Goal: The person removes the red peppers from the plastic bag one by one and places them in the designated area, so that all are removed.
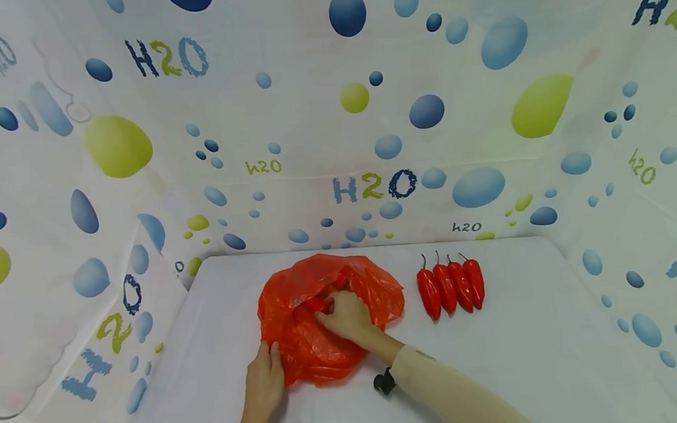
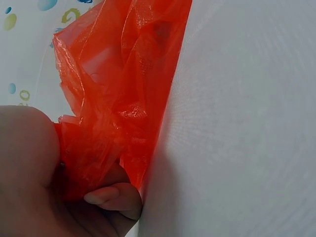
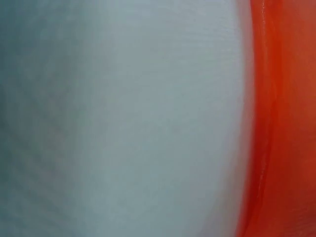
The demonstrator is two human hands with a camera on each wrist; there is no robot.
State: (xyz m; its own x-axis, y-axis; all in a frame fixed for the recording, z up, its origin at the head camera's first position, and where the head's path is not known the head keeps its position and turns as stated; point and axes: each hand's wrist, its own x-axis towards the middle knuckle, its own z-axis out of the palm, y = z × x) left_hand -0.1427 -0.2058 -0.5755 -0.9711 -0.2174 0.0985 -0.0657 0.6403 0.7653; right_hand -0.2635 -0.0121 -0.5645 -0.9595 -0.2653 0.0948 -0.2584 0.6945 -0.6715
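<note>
Fingers of your left hand (image 1: 264, 382) pinch the near edge of the one orange plastic bag (image 1: 323, 317), pinning it to the white table (image 1: 538, 355). Your right hand (image 1: 344, 315) curls round a red pepper (image 1: 316, 303) at the bag's mouth. That looks like a transfer step; next needs a steady grip. Beyond, just right, four peppers (image 1: 450, 285) lie together.

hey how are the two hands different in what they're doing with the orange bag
The left hand sits at the near edge of the orange bag and pinches its plastic there; the right hand reaches into the bag's open middle, fingers on something red inside. The left hand lies beside the bag on the white table, while the right hand lies over the bag. Both touch the same bag, left of the four red peppers.
</note>
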